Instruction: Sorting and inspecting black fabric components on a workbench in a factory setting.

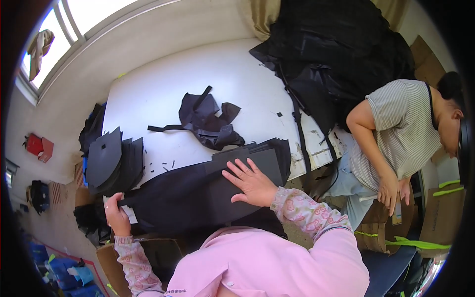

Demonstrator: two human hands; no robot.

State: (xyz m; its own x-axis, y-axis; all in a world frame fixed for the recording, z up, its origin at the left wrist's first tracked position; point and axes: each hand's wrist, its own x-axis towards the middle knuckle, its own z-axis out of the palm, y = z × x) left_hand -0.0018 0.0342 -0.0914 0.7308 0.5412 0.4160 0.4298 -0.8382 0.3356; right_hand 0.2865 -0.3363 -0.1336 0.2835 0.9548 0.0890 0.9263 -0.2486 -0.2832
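A long black fabric piece (163, 200) lies along the near edge of the white table. At its left end, my left hand (118, 215) is closed on a narrow black tab of it. My right hand (253, 184) lies flat, fingers spread, on a stiff dark grey panel (225, 198) at the right end of the fabric. More dark panels (277, 156) are stacked under and beyond that hand. To the left stands a pile of rounded dark panels (106, 166). A crumpled black fabric piece with straps (205, 119) rests farther back on the table.
The white table (143, 99) has small black scraps near its front. A large heap of black fabric (336, 44) covers its far right, with straps hanging down. On the right a person in a striped shirt (403, 111) sits by cardboard boxes (445, 213). Another box (106, 260) is below my left arm.
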